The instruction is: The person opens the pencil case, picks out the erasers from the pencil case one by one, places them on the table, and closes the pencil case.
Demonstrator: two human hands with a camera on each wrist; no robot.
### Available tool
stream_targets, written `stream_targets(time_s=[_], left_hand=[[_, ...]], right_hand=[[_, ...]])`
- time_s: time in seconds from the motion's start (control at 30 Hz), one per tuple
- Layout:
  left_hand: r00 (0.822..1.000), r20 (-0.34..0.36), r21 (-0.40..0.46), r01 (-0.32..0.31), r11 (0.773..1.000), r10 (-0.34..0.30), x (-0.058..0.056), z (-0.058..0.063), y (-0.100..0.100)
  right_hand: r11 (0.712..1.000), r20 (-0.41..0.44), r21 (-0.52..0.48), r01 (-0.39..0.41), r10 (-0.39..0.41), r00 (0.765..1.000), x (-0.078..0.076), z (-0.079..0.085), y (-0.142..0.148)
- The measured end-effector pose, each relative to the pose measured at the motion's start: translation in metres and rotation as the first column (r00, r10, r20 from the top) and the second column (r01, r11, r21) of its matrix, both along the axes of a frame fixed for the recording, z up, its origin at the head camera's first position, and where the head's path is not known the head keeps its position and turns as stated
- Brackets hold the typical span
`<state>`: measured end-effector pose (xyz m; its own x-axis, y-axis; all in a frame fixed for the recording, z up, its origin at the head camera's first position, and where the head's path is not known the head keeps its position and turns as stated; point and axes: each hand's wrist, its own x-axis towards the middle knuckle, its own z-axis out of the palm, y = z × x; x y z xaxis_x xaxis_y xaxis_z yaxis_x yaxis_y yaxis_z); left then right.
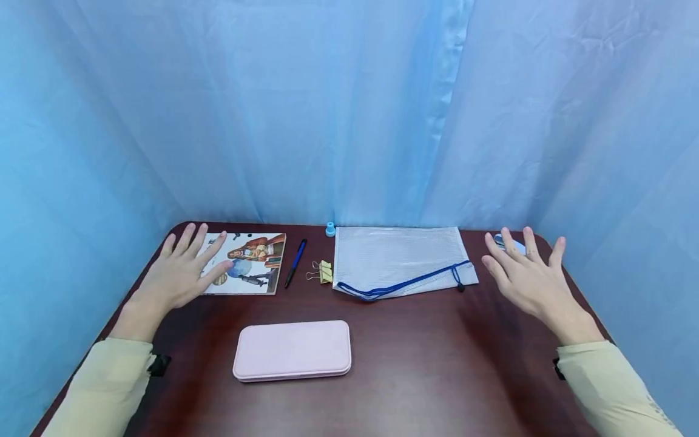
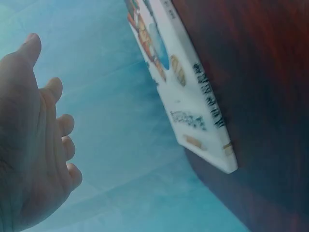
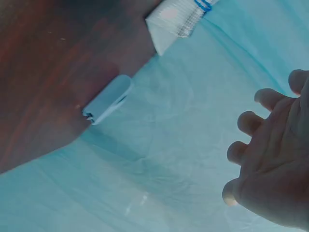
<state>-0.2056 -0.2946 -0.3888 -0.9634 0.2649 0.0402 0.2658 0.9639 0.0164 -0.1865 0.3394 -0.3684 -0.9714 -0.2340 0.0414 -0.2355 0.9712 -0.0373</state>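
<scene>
White booklet (image 1: 251, 264), near spread left hand (image 1: 179, 274)

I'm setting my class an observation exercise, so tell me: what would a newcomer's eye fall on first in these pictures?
Probably the left hand and right hand, spread and holding nothing at either side of the dark table. Next comes the pale pink case, lying left of centre, nearer the person than the other items. Pale blue curtains fill the background.

Light blue curtains (image 1: 306, 121) hang around a dark brown table (image 1: 415, 358).
</scene>
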Motion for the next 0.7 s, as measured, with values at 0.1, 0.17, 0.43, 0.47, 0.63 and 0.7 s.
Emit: stream_targets(time_s=[0.1, 0.17, 0.43, 0.47, 0.63, 0.7], left_hand=[[0.999, -0.029, -0.004, 0.035, 0.999, -0.035, 0.002, 0.009, -0.003], [0.996, -0.06, -0.009, 0.061, 0.998, -0.061, 0.005, 0.014, -0.004], [0.921, -0.289, -0.038, 0.261, 0.965, -0.261, 0.018, 0.024, 0.004], [0.894, -0.328, -0.042, 0.308, 0.95, -0.305, 0.019, 0.022, 0.006], [0.757, -0.392, -0.055, 0.549, 0.834, -0.523, 0.034, 0.001, 0.022], [0.736, -0.357, -0.041, 0.603, 0.797, -0.575, 0.045, -0.01, 0.025]], right_hand=[[1.0, -0.026, 0.01, -0.012, 0.012, 1.0, 0.004, 0.008, -0.007], [0.999, -0.062, 0.007, -0.031, 0.031, 0.998, 0.006, 0.012, -0.014], [0.978, -0.317, -0.03, -0.209, 0.189, 0.93, 0.023, 0.015, -0.059], [0.968, -0.344, -0.035, -0.248, 0.221, 0.913, 0.026, 0.013, -0.066], [0.876, -0.412, -0.12, -0.467, 0.384, 0.827, 0.04, 0.005, -0.1], [0.83, -0.411, -0.164, -0.533, 0.433, 0.802, 0.045, 0.002, -0.115]])
